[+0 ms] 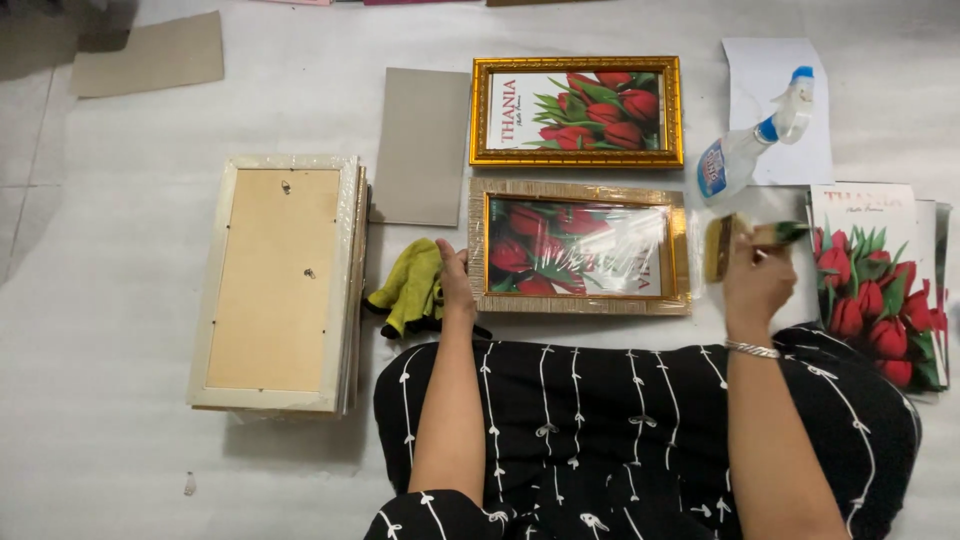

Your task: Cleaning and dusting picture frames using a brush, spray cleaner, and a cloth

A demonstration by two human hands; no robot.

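Note:
A gold picture frame lies face up on the floor in front of my knees, with a red tulip print under its glass. My left hand grips its left edge. My right hand is off its right edge and holds a flat paintbrush with a green handle. A yellow-green cloth lies bunched just left of my left hand.
A second gold frame with a tulip print lies behind. A grey backing board sits left of it. A stack of frames lies back-up at left. A spray bottle and a stack of tulip prints are at right.

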